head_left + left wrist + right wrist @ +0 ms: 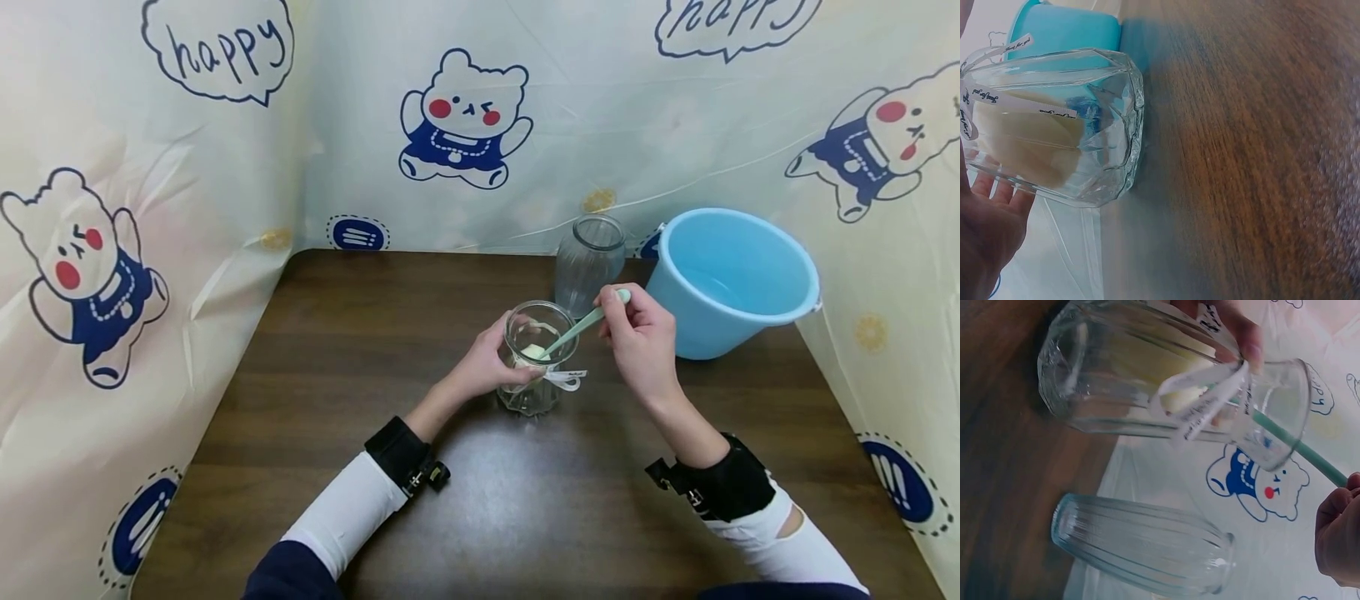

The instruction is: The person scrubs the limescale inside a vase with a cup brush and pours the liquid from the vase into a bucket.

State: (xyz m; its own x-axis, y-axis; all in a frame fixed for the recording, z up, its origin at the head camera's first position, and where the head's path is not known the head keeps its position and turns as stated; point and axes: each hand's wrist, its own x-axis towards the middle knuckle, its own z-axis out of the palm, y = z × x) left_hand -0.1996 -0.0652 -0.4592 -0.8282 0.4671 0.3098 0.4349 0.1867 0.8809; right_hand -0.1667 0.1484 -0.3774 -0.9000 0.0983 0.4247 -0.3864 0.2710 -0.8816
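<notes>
My left hand (489,360) grips the neck of a clear glass jar (531,403), which stands on the table and has a white printed ribbon (566,379) tied in a bow. Inside the jar sits the pale yellow sponge head (1029,140) of a bottle brush. Its light green handle (581,326) slants up through the jar's mouth. My right hand (640,337) pinches the handle near its upper end, above and right of the rim. In the right wrist view the fist (1340,534) shows at the edge, around the handle (1310,456).
Behind the jar stands a second, ribbed glass vase (588,262). A light blue bucket (731,329) is on the right, close to my right hand. All stand on a dark wooden table (337,333), with a bear-print cloth (360,108) around its back and sides.
</notes>
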